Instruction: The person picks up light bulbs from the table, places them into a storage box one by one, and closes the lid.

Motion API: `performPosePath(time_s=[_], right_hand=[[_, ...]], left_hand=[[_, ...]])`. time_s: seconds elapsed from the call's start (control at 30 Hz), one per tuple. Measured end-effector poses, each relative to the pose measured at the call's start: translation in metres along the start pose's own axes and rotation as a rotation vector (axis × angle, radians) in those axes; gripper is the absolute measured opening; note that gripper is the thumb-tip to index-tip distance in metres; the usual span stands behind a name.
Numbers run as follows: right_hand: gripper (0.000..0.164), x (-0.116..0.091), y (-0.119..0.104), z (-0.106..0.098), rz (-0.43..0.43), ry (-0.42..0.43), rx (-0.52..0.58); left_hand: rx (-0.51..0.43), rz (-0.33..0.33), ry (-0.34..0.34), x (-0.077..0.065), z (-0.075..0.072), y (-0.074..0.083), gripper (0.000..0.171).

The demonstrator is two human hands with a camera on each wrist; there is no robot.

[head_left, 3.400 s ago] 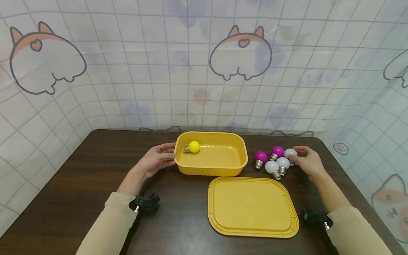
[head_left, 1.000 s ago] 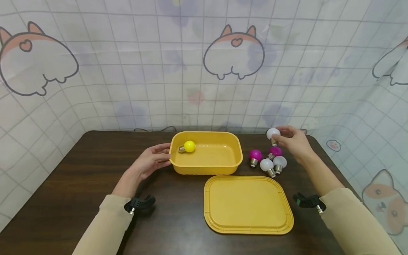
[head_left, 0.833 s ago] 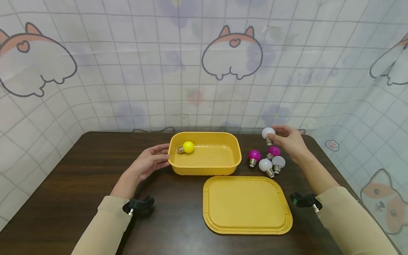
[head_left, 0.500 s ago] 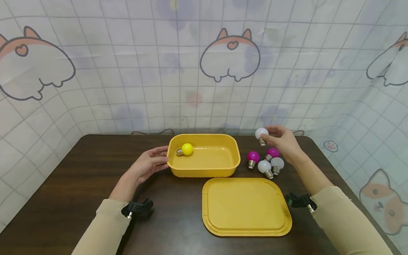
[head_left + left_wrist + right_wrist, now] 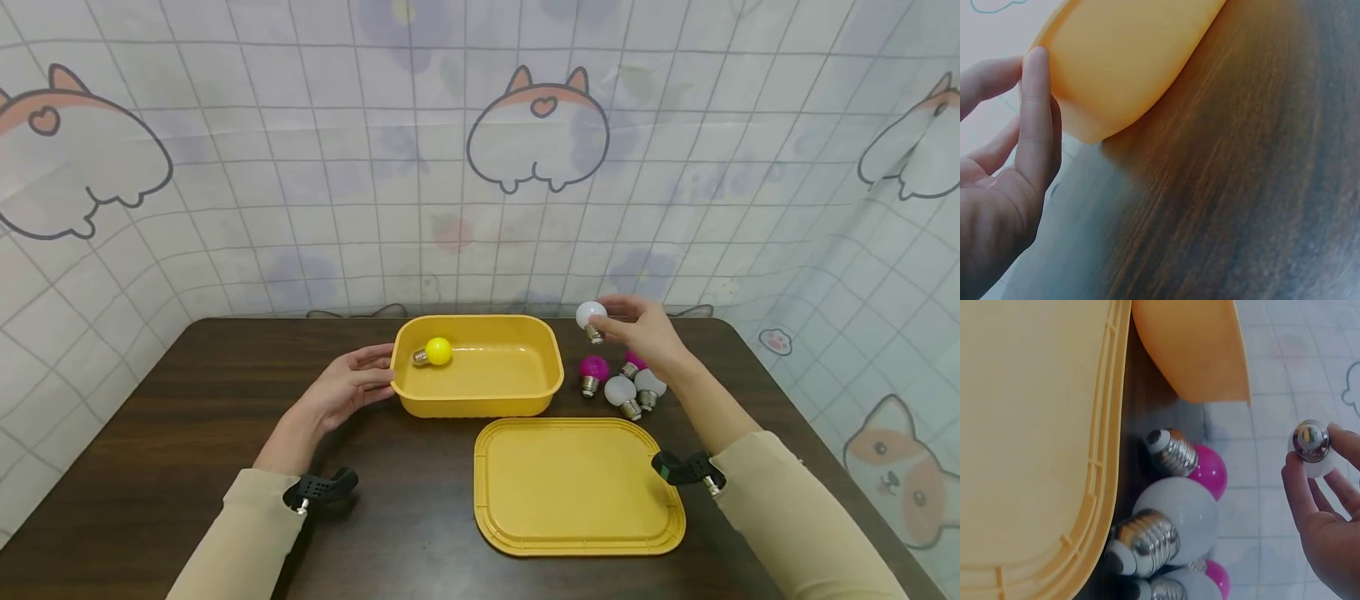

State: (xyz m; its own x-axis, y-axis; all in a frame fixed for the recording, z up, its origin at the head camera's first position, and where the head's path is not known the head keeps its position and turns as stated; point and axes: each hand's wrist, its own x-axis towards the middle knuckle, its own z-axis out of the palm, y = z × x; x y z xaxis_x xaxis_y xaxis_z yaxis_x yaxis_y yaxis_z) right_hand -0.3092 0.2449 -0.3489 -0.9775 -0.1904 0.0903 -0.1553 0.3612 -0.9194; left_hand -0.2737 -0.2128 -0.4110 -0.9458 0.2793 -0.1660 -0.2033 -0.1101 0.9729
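Observation:
My right hand [image 5: 639, 332] pinches a white light bulb [image 5: 591, 315] between thumb and fingers, raised just right of the yellow box [image 5: 480, 407]. The metal base of this bulb [image 5: 1310, 440] points toward the camera in the right wrist view. My left hand [image 5: 348, 388] rests against the box's left end, its fairly straight fingers touching the wall and rim; the left wrist view shows the thumb [image 5: 1035, 112] on the rim. Inside the box, at the left, lies a yellow bulb [image 5: 438, 351].
Below the raised bulb, two magenta bulbs [image 5: 594, 368] and two white bulbs [image 5: 620, 391] lie clustered on the dark wooden table [image 5: 187, 433]. A flat yellow lid [image 5: 579, 487] lies in front of the box. A patterned tile-print sheet [image 5: 420, 208] hangs behind.
My right hand has picked the white bulb out of the cluster, raised it and carried it left toward the box. The left hand stays at the box's left end.

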Motion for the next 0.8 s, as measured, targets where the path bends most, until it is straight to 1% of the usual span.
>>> performPosePath(time_s=[0.23, 0.33, 0.53, 0.8], right_hand=[[0.051, 0.003, -0.003, 0.011, -0.010, -0.007, 0.008], [0.052, 0.002, -0.005, 0.015, -0.009, -0.011, 0.006], [0.054, 0.003, -0.012, 0.026, -0.016, -0.035, 0.037], [0.052, 0.006, -0.015, 0.041, -0.014, -0.051, 0.045]], left_hand=[[-0.004, -0.001, 0.004, -0.002, 0.002, 0.002, 0.066], [-0.005, 0.001, 0.000, -0.002, 0.002, 0.002, 0.066], [-0.008, 0.006, 0.000, -0.001, 0.001, 0.001, 0.066], [-0.019, 0.005, -0.002, -0.002, 0.002, 0.001, 0.064]])
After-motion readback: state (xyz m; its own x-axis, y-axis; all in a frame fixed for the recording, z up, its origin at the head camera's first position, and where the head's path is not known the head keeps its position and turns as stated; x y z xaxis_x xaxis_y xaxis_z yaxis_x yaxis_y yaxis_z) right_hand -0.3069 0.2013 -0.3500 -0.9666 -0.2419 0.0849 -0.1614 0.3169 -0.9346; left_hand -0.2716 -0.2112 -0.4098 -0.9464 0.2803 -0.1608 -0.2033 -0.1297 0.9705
